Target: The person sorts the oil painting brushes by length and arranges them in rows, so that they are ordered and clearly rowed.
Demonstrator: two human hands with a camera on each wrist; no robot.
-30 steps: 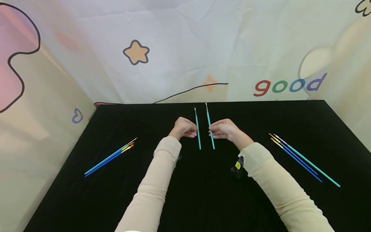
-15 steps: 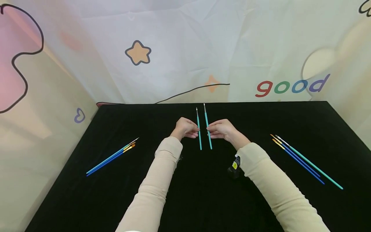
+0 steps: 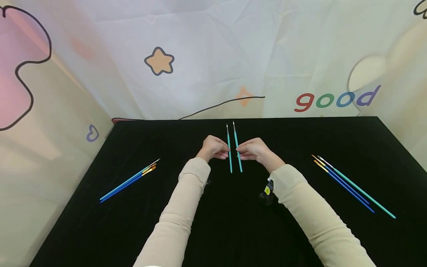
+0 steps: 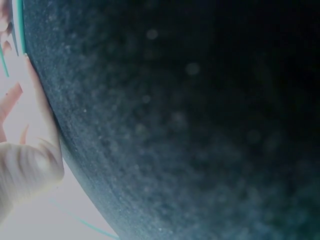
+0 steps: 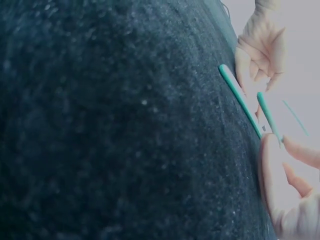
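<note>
Near the far middle of the black table, my left hand (image 3: 214, 147) pinches a teal paintbrush (image 3: 230, 165) between thumb and fingers. Opposite it, my right hand (image 3: 256, 149) pinches a second teal paintbrush (image 3: 240, 165) the same way. Both brushes have their bristles towards the back wall and stand side by side with a narrow gap, the right one leaning slightly. In the right wrist view the right thumb and fingers (image 5: 272, 170) meet at the brush end. Only a strip of the left hand (image 4: 37, 160) shows in the left wrist view.
On the table's left lies a bundle of blue and light blue paintbrushes (image 3: 128, 181), bristles pointing away. Another group on the right has blue paintbrushes (image 3: 347, 187) and a teal paintbrush (image 3: 363, 191). A printed cloth wall (image 3: 207, 55) rises behind the black tabletop (image 3: 230, 230).
My right hand has shifted left with its paintbrush, narrowing the gap between the two brushes. The left hand and its brush have stayed nearly still; the head view has shifted slightly.
</note>
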